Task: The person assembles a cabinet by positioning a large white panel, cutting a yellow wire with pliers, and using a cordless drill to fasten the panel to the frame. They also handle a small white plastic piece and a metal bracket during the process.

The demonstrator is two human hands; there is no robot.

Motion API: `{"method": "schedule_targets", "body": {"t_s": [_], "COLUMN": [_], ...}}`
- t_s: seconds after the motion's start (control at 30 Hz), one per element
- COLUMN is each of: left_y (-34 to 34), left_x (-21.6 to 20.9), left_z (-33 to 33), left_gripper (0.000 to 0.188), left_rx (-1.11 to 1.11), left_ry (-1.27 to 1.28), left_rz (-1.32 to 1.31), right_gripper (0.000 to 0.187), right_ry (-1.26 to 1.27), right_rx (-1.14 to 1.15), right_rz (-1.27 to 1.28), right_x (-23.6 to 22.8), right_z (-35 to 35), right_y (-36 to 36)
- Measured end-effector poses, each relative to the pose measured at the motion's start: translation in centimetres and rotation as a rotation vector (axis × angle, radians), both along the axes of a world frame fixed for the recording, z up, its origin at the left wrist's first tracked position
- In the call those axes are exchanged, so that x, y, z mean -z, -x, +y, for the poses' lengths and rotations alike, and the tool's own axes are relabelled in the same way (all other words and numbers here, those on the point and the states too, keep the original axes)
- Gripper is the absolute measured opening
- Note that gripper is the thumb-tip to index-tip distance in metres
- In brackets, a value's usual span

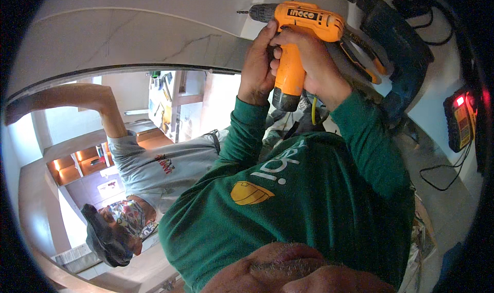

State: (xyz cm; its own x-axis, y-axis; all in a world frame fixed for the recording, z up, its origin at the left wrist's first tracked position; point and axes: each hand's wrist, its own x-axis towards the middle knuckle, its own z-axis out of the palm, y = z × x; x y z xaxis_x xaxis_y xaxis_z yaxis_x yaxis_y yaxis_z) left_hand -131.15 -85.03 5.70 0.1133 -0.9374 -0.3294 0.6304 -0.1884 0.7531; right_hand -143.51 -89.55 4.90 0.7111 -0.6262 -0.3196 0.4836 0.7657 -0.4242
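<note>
An orange cordless drill (291, 69) with a black chuck is held up in front of me by both hands. Its thin bit points left. My right hand (321, 61) is wrapped round the grip from the right, with its fingers near the trigger area. From the left my left hand (256, 61) closes on the front of the drill, thumb up against the body just behind the chuck. The battery end at the bottom of the grip is black. The trigger itself is hidden by fingers.
At the right lie a dark blue power drill (399, 43), pliers (351, 55) with black and orange handles, a black cable (440, 42) and a yellow-black device (459, 120) with a red light. A marble-patterned panel (139, 36) spans the upper left. Another person (170, 164) in a grey shirt stands at left.
</note>
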Motion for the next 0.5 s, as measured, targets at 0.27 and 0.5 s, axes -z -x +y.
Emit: {"method": "schedule_targets", "body": {"t_s": [0.27, 0.5], "left_y": [-1.6, -3.4], "left_x": [1.6, 1.1], "left_z": [3.5, 5.9], "left_gripper": [0.035, 0.035], "left_rx": [-0.124, -0.62], "left_ry": [0.141, 0.338], "left_rz": [-0.17, -1.951], "right_gripper": [0.02, 0.026], "right_ry": [0.063, 0.066], "right_rx": [-0.053, -0.038], "right_rz": [-0.081, 0.088], "right_x": [1.8, 0.5], "right_z": [-0.1, 0.7], "right_y": [-0.5, -0.2]}}
